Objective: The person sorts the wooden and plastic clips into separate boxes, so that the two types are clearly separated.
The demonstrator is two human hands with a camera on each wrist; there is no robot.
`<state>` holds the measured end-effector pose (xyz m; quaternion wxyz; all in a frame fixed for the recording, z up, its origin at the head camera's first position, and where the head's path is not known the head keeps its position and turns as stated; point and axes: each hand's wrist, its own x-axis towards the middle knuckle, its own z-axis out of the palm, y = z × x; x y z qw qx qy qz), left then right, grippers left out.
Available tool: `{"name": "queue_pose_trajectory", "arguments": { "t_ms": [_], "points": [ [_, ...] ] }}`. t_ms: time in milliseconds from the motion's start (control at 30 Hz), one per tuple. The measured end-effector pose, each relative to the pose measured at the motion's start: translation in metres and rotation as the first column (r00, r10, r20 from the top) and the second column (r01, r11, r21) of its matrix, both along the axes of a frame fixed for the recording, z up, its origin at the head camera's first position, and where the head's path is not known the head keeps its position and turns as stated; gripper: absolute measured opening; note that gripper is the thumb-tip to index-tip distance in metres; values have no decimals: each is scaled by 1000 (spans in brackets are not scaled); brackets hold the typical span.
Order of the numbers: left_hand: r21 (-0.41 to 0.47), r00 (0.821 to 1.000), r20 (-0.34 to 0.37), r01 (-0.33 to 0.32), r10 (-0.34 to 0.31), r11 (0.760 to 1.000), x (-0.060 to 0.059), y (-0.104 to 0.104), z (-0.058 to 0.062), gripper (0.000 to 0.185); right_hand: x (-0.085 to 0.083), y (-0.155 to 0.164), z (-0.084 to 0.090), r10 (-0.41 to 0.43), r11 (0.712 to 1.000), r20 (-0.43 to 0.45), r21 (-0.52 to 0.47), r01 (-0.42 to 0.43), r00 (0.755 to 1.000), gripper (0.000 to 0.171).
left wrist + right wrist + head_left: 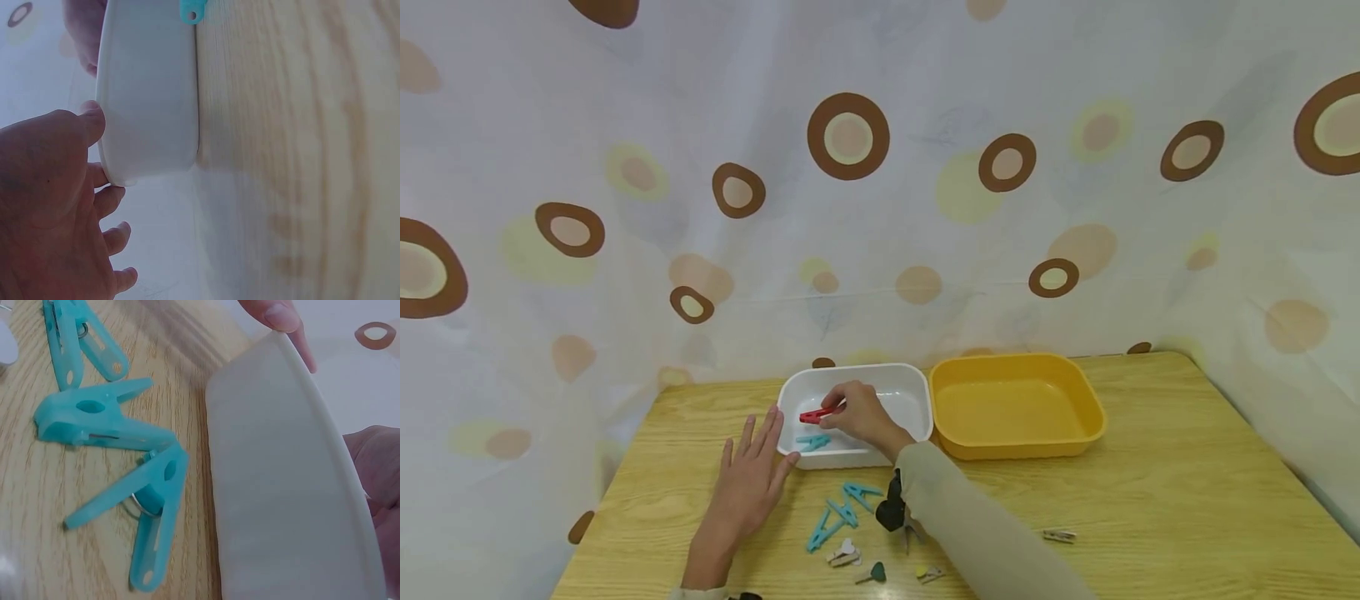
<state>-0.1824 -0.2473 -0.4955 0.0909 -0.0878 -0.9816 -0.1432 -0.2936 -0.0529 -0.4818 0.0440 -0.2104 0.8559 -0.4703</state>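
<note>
Teal plastic clothespins lie on the wood-grain tabletop just beside the outer wall of a white tub. One clothespin lies flat, pointing towards the tub, and another angles down from its tip. Two more teal clothespins overlap at the top left. A fingertip of the left hand touches the tub's rim. Part of the right hand shows beyond the rim, blurred.

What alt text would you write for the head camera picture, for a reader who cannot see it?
A right hand pinches a red clothespin over a white tub while the left hand rests flat against its rim. A yellow tub stands beside it, and teal clothespins lie on the wooden table.
</note>
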Motion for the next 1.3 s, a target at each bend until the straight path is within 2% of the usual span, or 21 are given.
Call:
{"name": "queue_pose_trajectory", "arguments": {
  "t_ms": [300,467,767,1033,1300],
  "points": [
    [12,1000,-15,1,-1,1000,0,1,2,68,-5,-5,-4,37,998,4,45,-37,999,17],
    [15,1000,-16,4,-4,1000,1,2,-1,68,-7,-7,-8,30,999,1,45,-30,1000,19],
    [11,1000,-18,3,-3,1000,0,0,0,69,-7,-4,-1,30,999,-35,26,-29,999,16],
    [-6,1000,1,-1,1,1000,1,-1,-1,70,2,9,7,51,998,-56,-24,-52,997,17],
    [5,1000,-12,5,-5,1000,-1,1,-1,70,18,25,22,69,995,-89,-67,-75,994,16]
  ]
}}
